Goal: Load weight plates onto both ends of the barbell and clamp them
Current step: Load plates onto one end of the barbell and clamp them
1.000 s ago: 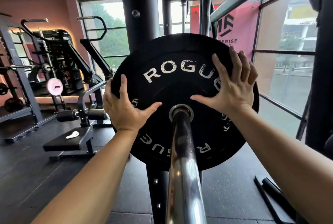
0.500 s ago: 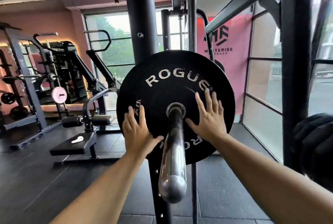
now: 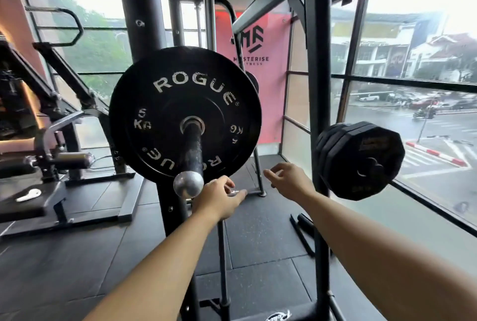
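Note:
A black 5 kg Rogue bumper plate (image 3: pixel 154 114) sits upright on the chrome barbell sleeve (image 3: pixel 194 150), pushed far down it. The sleeve's rounded end (image 3: pixel 188 184) points toward me. My left hand (image 3: pixel 218 198) hangs just right of the sleeve end, below the plate, fingers loosely curled and holding nothing. Further right, my right hand (image 3: pixel 287 181) is also off the plate, with relaxed fingers and nothing in it. I see no clamp on the sleeve.
Black rack uprights (image 3: pixel 144 24) stand behind the plate. At the right, several dark polygonal plates (image 3: pixel 361 160) hang on a storage peg on another upright (image 3: pixel 316 62). A bench (image 3: pixel 31 207) carrying a small white object (image 3: pixel 28 194) is at left. Windows line the right side.
Both hands have come off the plate face and dropped below it. The plate now sits farther down the sleeve, and my view has backed away and turned right.

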